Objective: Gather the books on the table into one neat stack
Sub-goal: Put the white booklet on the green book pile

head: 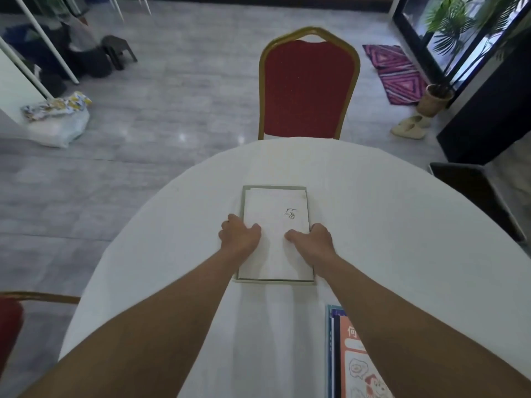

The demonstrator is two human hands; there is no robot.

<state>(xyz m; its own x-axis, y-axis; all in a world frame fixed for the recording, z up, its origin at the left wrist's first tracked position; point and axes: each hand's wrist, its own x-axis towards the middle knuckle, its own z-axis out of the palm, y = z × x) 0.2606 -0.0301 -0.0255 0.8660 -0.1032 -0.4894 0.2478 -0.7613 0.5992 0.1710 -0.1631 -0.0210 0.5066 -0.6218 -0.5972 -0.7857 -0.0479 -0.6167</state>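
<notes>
Books are in two groups on the round white table [373, 214]: a white book [275, 225] lying squarely on a slightly larger pale one near the middle, and a second pile [334, 354] at the near right edge, topped by an orange picture book and partly hidden under the right forearm. The left hand [240, 235] curls over the white book's left edge, thumb on the cover and fingers wrapped down the side; the right hand [313, 239] does the same on the right edge. Both look half-closed around the middle pair, though whether they are lifting or only squaring it cannot be told. By the look of it the task is partway along: two small piles are formed and fairly tidy, but they lie apart, so joining them into one and lining up the edges remains. The tablecloth is plain and smooth. Beyond it stands a red chair [309, 87] with a gold frame on a grey tiled floor, with a patterned mat [398, 73], a potted plant [435, 101] and pale slippers [411, 127] to the right
</notes>
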